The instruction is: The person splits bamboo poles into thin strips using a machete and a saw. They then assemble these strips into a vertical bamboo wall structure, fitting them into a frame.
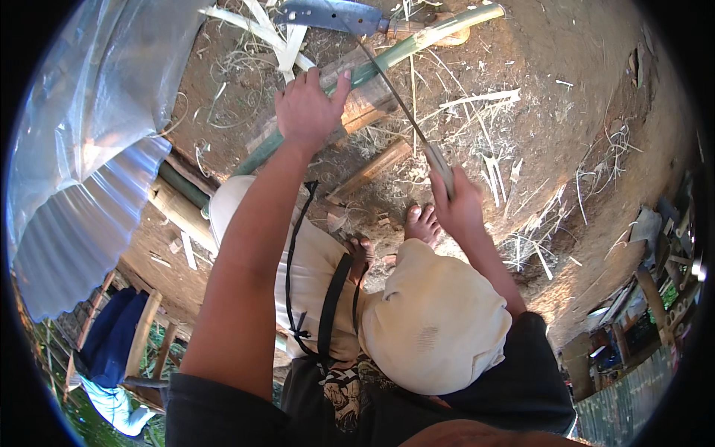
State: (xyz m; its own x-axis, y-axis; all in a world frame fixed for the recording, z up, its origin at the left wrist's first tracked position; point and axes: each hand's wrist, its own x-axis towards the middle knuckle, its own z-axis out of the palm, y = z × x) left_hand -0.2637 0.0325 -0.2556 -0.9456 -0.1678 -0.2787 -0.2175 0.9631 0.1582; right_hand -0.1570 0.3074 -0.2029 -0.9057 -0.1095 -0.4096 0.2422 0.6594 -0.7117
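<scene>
My left hand [307, 108] presses down on a long green bamboo pole [417, 41] that lies slanted across a wooden block [369, 104] on the dirt. My right hand [458, 205] grips the handle of a thin saw [395, 93], whose narrow blade reaches up to the pole just right of my left hand. My bare feet [421, 223] rest on the ground below the block, and my knees in pale shorts are bent beneath me.
A large blue-bladed knife [335, 15] lies at the top beside split bamboo strips [275, 37]. Bamboo shavings litter the dirt. A corrugated metal sheet [82, 223] and plastic cover the left. Thick bamboo poles [179, 208] lie at left. Clutter stands at right.
</scene>
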